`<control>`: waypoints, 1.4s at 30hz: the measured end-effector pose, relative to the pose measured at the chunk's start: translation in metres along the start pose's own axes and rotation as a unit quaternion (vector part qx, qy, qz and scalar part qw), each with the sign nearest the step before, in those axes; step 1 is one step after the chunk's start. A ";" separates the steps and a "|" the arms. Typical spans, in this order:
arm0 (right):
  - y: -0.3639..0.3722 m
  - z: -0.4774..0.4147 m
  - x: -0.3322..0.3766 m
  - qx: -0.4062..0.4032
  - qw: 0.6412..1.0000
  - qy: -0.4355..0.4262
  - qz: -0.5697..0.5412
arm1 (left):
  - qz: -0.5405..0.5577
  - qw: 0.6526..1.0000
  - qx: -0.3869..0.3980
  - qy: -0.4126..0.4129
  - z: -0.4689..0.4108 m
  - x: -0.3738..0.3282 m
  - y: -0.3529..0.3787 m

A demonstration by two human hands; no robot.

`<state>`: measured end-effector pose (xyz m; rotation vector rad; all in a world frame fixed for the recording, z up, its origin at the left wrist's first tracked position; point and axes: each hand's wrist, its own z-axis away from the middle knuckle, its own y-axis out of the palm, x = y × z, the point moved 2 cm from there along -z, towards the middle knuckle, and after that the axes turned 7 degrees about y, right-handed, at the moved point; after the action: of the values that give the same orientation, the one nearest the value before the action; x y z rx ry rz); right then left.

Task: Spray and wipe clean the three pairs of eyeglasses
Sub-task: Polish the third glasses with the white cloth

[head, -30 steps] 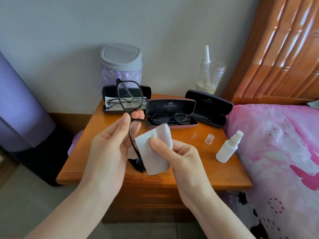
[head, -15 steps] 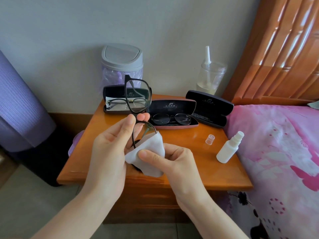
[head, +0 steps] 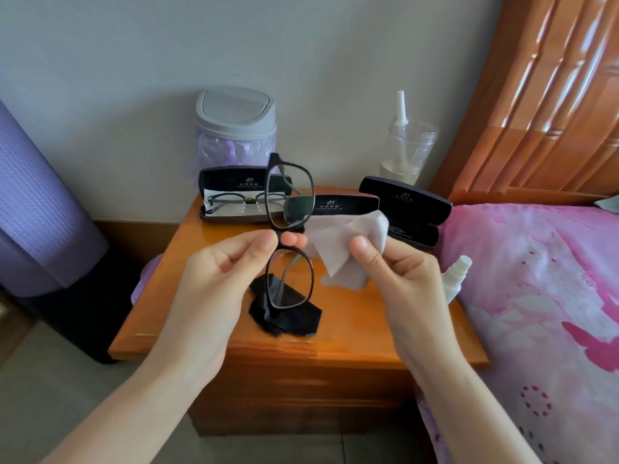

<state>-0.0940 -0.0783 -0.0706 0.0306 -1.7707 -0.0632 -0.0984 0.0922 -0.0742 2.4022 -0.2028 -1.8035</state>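
Observation:
My left hand (head: 214,283) pinches the bridge of a pair of black-framed glasses (head: 290,229), held upright above the nightstand with one lens over the other. To its right, my right hand (head: 398,279) grips a white wiping cloth (head: 345,242), apart from the lenses. A second pair of glasses (head: 231,204) lies in an open black case (head: 214,182) at the back left. Another open case (head: 345,205) sits behind the cloth, its contents hidden. A white spray bottle (head: 455,279) stands at the nightstand's right edge, partly behind my right hand.
A black cloth (head: 284,316) lies crumpled on the wooden nightstand (head: 207,329). An empty open black case (head: 408,209) sits at the back right. A small lidded bin (head: 236,128) and a clear jar (head: 407,149) stand by the wall. A pink bed (head: 542,296) borders the right.
My right hand has pulled the white cloth off the lower lens, up and to the right. My left hand has raised the glasses, so the black cloth beneath shows.

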 end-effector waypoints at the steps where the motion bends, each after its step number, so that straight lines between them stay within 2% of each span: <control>1: -0.003 -0.001 0.001 -0.001 1.000 -0.006 0.007 | -0.011 1.000 0.013 -0.002 0.000 0.000 0.001; 7: -0.010 -0.005 0.002 0.030 0.999 -0.015 0.026 | -0.037 0.995 0.090 -0.018 0.001 0.000 0.006; 11: -0.015 -0.006 0.007 0.039 0.998 -0.020 0.038 | -0.049 0.996 0.076 -0.014 -0.002 0.000 0.002; 19: -0.017 -0.007 0.000 0.047 0.998 0.024 0.016 | -0.053 0.994 0.091 -0.025 0.001 0.002 0.006; 22: -0.021 -0.008 0.004 0.056 0.998 0.013 0.022 | -0.044 0.996 0.074 -0.021 -0.003 0.001 0.002; 25: -0.022 -0.005 0.011 0.066 0.995 -0.027 0.074 | -0.045 0.997 0.067 -0.017 -0.005 0.001 -0.002; 29: -0.019 -0.003 0.013 0.074 0.993 -0.044 0.075 | -0.010 0.997 0.065 -0.046 -0.007 0.004 -0.004; 35: -0.018 -0.007 0.008 0.052 0.996 -0.027 0.065 | 0.114 0.974 0.107 -0.162 -0.003 0.004 0.001; 42: -0.020 -0.010 0.002 0.050 0.997 0.020 0.047 | 0.118 0.975 0.109 -0.155 -0.003 0.003 0.003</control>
<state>-0.0850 -0.0989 -0.0680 0.0208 -1.7326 0.0948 -0.0948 0.0891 -0.0757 2.0958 -0.7209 -2.1199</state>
